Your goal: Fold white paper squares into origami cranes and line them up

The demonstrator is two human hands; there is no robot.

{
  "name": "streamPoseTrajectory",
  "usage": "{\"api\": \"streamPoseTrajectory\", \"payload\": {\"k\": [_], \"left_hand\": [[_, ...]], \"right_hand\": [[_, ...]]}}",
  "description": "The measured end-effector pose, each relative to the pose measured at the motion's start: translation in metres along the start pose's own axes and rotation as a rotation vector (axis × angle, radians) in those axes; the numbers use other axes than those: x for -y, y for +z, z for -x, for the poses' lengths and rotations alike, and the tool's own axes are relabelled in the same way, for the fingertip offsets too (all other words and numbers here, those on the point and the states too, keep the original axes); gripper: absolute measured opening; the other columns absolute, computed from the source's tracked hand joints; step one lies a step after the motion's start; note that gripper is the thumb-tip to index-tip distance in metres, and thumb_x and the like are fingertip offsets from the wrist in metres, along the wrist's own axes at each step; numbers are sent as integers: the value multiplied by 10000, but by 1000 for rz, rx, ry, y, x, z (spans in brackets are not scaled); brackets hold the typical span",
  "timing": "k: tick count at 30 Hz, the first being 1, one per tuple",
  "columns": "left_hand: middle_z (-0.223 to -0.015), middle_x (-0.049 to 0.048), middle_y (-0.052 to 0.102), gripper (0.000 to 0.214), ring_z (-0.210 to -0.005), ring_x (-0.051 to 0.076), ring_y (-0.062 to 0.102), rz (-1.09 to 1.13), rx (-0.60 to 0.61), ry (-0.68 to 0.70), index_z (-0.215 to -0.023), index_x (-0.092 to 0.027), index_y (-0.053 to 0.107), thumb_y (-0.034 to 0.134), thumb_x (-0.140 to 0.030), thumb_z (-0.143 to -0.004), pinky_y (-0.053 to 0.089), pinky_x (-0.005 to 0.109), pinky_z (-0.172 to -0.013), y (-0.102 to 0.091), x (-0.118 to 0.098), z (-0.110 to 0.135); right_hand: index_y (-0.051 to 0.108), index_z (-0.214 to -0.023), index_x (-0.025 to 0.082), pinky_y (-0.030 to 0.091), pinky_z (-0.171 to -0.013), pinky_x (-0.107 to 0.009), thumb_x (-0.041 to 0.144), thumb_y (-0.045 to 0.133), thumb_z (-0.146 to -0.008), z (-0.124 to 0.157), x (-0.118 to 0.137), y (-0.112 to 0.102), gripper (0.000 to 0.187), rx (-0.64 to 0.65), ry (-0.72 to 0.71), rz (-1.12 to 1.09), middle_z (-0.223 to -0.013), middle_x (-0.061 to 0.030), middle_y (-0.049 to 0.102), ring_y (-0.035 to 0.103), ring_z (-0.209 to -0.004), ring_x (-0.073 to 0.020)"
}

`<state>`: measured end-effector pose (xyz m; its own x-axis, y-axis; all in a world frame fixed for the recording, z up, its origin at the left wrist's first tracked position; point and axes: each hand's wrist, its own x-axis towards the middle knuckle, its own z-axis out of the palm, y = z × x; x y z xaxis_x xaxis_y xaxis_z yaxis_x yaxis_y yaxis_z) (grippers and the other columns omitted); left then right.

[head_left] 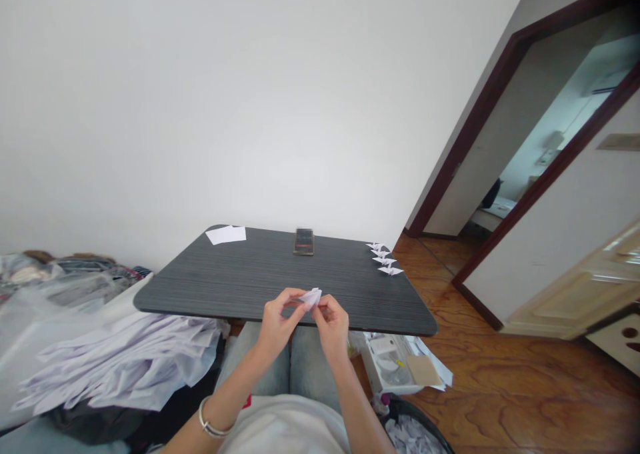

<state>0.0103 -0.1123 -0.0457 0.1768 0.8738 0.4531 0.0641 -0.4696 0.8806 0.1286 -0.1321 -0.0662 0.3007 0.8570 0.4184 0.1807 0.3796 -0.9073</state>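
Note:
A small piece of folded white paper (pixel 312 297) is held up between both hands, just above the near edge of the dark table (pixel 240 274). My left hand (pixel 281 313) pinches it from the left with thumb and fingertips. From the other side, my right hand (pixel 331 317) grips its lower right part. Along the table's right side several folded paper cranes (pixel 390 270) stand in a row. White paper sheets (pixel 226 235) lie at the far left corner.
A phone (pixel 303 241) rests near the table's back edge, by the white wall (pixel 280 107). Below right are a white box (pixel 390 367) of odds and ends and a black bin (pixel 415 434) of crumpled paper. White cloth-like material (pixel 130 361) is heaped at left.

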Motion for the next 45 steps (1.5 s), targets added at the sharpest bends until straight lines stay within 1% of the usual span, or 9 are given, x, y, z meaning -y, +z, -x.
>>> {"api": "streamPoseTrajectory", "payload": {"k": [2,5,12,20,26,32,36,42,45], "left_hand": [[-882,41,656,268,-746,167,615,-22,35,15,-917,-180,597,651,-262,-668,478,261,-706,-1,1,0],[-880,38,647,346,-748,169,608,-49,28,27,-937,-181,586,695,-258,-617,480,256,-691,1,2,-1],[-803,33,652,166,-729,157,612,20,20,-24,-880,-163,588,566,-253,-742,476,252,-715,2,4,-1],[-769,52,664,175,-696,154,612,182,28,-117,-831,-131,586,583,-278,-736,478,251,-677,1,11,-4],[-770,57,664,199,-702,160,612,265,42,-163,-832,-127,583,599,-293,-724,478,261,-671,3,13,-3],[-769,48,653,213,-694,153,594,297,47,-156,-849,-126,594,586,-305,-733,466,246,-646,1,8,-4],[-706,26,620,195,-632,128,556,285,34,-145,-800,-121,609,557,-304,-756,449,225,-608,1,7,-5],[-865,59,618,163,-750,156,562,279,52,-131,-729,-129,590,622,-285,-699,453,243,-667,2,11,-7],[-768,34,603,158,-695,140,552,256,37,-122,-704,-131,576,636,-276,-686,440,233,-646,1,11,-7]], "right_hand": [[542,-601,185,345,-501,-217,252,554,-720,-1,1,-1,137,-8,-20,21,-585,19,502,453,-556,-123],[527,-583,187,339,-495,-215,236,549,-718,-1,3,-2,146,-17,-52,42,-583,20,485,443,-557,-122],[514,-577,182,316,-478,-212,262,543,-754,-2,5,-2,197,-10,-77,76,-599,18,464,437,-557,-117],[556,-613,164,329,-453,-199,312,520,-783,-3,4,-3,229,-18,-66,-4,-610,6,492,455,-558,-111],[572,-638,156,329,-424,-183,295,538,-774,-4,6,-4,198,6,-27,-52,-628,-1,494,465,-573,-109],[554,-645,158,315,-417,-179,289,553,-769,-4,4,-4,181,23,26,-105,-636,7,478,466,-570,-104],[556,-664,158,302,-405,-181,330,540,-778,-3,3,-4,207,45,99,-156,-562,19,490,445,-502,-94],[576,-691,154,289,-375,-183,397,526,-773,-2,0,-1,262,104,145,-243,-514,22,521,406,-414,-76],[583,-684,149,291,-368,-184,412,495,-790,-2,-1,-1,297,106,153,-236,-512,16,533,401,-397,-73]]}}
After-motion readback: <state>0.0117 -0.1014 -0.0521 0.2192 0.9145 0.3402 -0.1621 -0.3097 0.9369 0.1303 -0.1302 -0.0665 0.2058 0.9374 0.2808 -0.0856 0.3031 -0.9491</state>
